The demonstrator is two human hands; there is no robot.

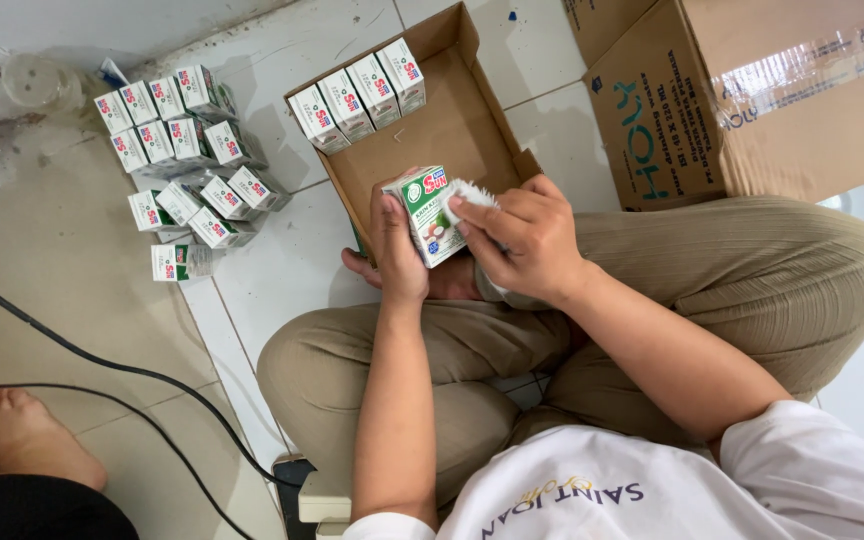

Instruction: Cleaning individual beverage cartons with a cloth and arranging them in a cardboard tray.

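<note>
The left hand (399, 262) grips a small green-and-white carton (426, 214) just in front of the shallow cardboard tray (452, 130), fingers closed around its side. The right hand (527, 240) presses a white cloth (472, 195) against the carton's top. Four cartons (357, 95) stand in a row at the tray's far end; most of it is bare. Left of the tray, a heap of cartons (182, 160) waits on the floor, so this looks early on

Both forearms reach toward twelve o'clock over crossed legs. The left hand (399, 255) is curled in a grip, thumb up. The right hand (522, 240) sits at its three o'clock, fingers apparently pinched.
</note>
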